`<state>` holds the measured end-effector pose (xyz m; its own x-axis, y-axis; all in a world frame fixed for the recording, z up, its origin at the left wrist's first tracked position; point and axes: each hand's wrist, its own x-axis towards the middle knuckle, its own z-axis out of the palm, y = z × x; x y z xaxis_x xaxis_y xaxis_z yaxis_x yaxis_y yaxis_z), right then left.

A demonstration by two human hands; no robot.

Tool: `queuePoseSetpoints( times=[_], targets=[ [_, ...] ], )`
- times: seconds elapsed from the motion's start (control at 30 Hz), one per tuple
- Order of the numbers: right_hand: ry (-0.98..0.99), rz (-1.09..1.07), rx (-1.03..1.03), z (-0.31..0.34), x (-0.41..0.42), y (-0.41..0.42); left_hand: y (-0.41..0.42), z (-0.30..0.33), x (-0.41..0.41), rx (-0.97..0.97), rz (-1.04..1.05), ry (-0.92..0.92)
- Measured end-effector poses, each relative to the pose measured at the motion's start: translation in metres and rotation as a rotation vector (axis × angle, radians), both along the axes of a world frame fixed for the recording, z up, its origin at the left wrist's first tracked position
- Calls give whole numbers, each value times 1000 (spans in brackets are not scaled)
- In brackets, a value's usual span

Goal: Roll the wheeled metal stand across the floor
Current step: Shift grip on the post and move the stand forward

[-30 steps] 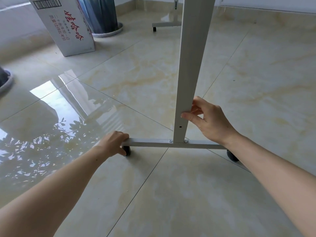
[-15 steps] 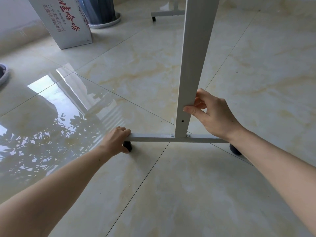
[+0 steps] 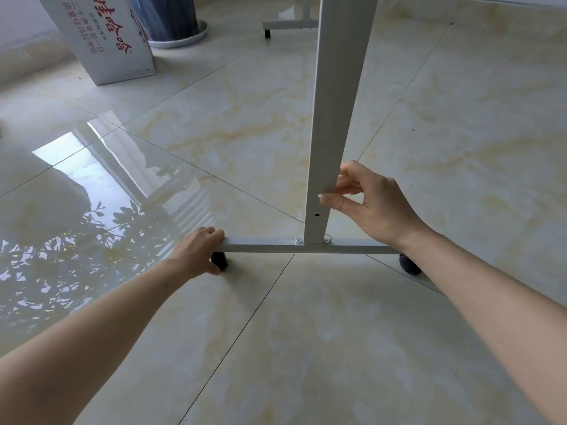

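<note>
While the white cardboard box with red lettering (image 3: 104, 38) and the dark ribbed pot on its pale saucer (image 3: 171, 19) stand well clear at the far left, the person's left hand (image 3: 199, 251) is clamped over the left end of the white metal base bar (image 3: 270, 245), directly above the black caster (image 3: 219, 261), evidently to steer that corner low down. At centre, the white square-section metal upright (image 3: 334, 118) of the wheeled stand rises from that bar on the glossy cream marble-patterned tiled floor (image 3: 306, 348). To its right, the right hand (image 3: 368, 200) pinches the upright's edge lightly between thumb and fingertips, apparently to steady it against tipping, with the second caster (image 3: 409, 265) just visible beyond the wrist.
</note>
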<state>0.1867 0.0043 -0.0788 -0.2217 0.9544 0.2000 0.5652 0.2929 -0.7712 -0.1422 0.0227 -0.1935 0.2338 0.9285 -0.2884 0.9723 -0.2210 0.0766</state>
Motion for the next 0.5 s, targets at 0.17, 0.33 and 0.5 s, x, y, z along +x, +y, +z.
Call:
queuePoseSetpoints(
  times=[0.17, 0.33, 0.5],
  targets=[
    [-322, -116, -116, -28, 57, -2, -1, 11, -5, -54, 30, -152],
    [-811, -219, -436, -57, 115, -14, 3, 18, -14, 54, 74, -242],
    [-816, -210, -434, -64, 121, -18, 5, 24, -11, 87, -18, -118]
  ],
)
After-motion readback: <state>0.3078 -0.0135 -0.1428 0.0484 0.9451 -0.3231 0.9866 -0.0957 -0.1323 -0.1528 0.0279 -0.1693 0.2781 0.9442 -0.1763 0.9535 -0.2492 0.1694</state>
